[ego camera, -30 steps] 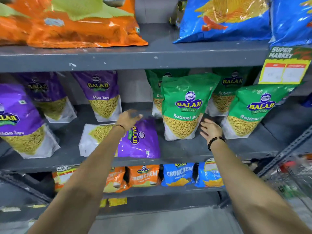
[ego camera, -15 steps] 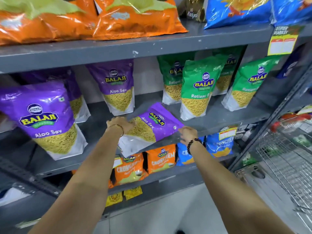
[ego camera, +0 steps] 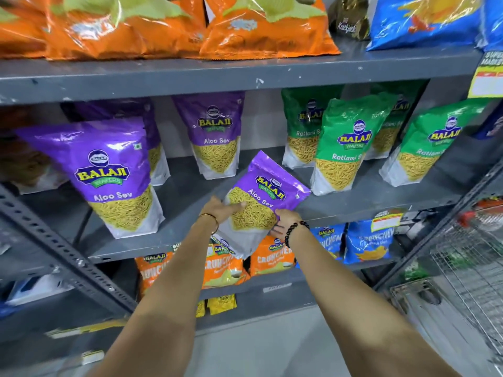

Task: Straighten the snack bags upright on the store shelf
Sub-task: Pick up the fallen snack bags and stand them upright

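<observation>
A purple Aloo Sev bag (ego camera: 261,197) is held tilted over the front edge of the grey middle shelf (ego camera: 190,191), its top leaning up and to the right. My left hand (ego camera: 221,209) grips its left side and my right hand (ego camera: 283,217) grips its lower right edge. Other purple Aloo Sev bags stand upright: a large one at front left (ego camera: 109,175) and one at the back (ego camera: 215,134). Several green Ratlami Sev bags (ego camera: 343,148) stand to the right on the same shelf.
Orange bags (ego camera: 163,25) and blue bags (ego camera: 424,20) lie on the top shelf. Small orange and blue Crunchem packs (ego camera: 272,257) line the lower shelf. A wire shopping trolley (ego camera: 468,270) stands at the right. A slanted grey shelf strut (ego camera: 62,248) crosses the left.
The purple bag that lay flat on the shelf has been taken in both hands and lifted off it, turning toward upright. The camera has moved closer and to the left.
</observation>
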### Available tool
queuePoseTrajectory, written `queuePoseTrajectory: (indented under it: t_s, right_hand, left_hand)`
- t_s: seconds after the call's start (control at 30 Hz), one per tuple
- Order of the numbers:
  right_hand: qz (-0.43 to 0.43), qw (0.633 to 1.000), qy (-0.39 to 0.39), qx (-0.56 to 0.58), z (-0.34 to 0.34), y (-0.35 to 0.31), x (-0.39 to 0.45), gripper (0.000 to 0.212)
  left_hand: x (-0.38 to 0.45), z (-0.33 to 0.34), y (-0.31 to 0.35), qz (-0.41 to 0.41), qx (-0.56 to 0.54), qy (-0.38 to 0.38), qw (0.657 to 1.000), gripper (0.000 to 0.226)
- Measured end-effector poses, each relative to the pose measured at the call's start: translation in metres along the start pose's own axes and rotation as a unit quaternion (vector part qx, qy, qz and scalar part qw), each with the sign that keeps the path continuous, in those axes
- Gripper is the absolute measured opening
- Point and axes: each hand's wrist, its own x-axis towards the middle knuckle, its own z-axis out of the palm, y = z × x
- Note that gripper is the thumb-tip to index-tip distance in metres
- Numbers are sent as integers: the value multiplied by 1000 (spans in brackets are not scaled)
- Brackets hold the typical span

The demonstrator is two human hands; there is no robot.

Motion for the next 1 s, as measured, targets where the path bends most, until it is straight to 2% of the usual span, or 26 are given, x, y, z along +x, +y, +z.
queuePoseTrajectory:
  t_s: [0.13,0.2,0.27,0.33,0.37,0.47,0.53,0.6,0.7,0.8,1.0]
  right_hand:
    - [16,999,-34,39,2,-4,0,35]
    - [2,997,-71,42,1,-5,2,22]
    - [-23,992,-112,49,-2,-7,3,7]
    - [-65,984,-154,68,-8,-11,3,7]
    - [-87,977,-181,74,-12,-14,2,6]
    - [-134,954,-262,63,-23,-30,-12,6]
    - [-158,939,-301,44,-30,-43,-25,8]
    - [-175,924,-339,30,-34,-56,-37,21]
    - [-194,896,-398,23,-36,-72,-51,38]
    - [-213,881,-422,6,-35,-82,-60,52]
    - [-218,861,-459,-14,-35,-89,-64,47]
  left_hand:
    - [-4,0,-6,2,-57,19,998,94]
    - [-10,-1,-10,14,-102,32,994,75]
    - [-19,-3,-14,19,-153,28,988,44]
    - [-30,-7,-18,21,-210,-23,977,15]
    - [-34,-9,-20,31,-220,-48,974,13]
    - [-46,-22,-22,84,-175,-91,977,28]
    - [-56,-32,-17,113,-169,-112,973,30]
    - [-68,-42,-9,155,-164,-140,964,27]
    - [-84,-55,3,203,-155,-161,953,38]
    - [-92,-64,10,223,-144,-169,949,49]
    - [-91,-69,10,235,-143,-188,943,52]
